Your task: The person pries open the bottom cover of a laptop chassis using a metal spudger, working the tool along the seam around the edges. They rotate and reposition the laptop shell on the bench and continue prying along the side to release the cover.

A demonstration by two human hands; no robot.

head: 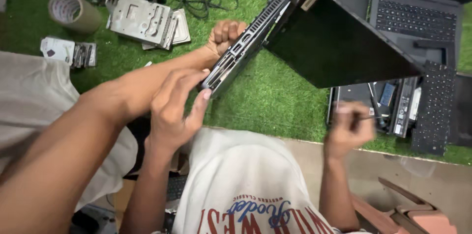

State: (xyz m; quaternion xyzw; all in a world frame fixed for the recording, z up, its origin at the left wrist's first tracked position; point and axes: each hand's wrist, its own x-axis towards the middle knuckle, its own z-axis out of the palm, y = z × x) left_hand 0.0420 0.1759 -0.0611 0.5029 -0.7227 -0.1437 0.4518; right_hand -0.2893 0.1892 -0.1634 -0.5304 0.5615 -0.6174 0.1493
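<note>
We hold a dark laptop (255,34) up on edge over the green turf (275,106). It sits in the middle of the scene, half open, with its black lid (339,42) swung out to the right and the port side of its base facing us.

Our left hand (174,111) pinches the near corner of the base, fingers laid flat on the outer face and the thumb pressed against the edge. Our right hand (349,130) is well apart to the right, closed around a thin tool (366,116). It is too blurred to tell what kind.

A co-worker's arm crosses in from the left. That person's fist (225,34) is clenched against the far side of the base, so the machine is steadied at two points.

In our judgement the corner pinch is the weak spot. A fuller grip, with the palm under the base, would stop the machine twisting about the co-worker's fist. It would also take the open lid's weight off the hinge. The tool is best brought in slowly and only once the machine is steady.

To the right lie a dismantled laptop (388,98) and a loose keyboard (435,108). An open laptop (418,17) sits beyond them. At far left are a roll of tape (73,11) and a metal bracket (140,20).
</note>
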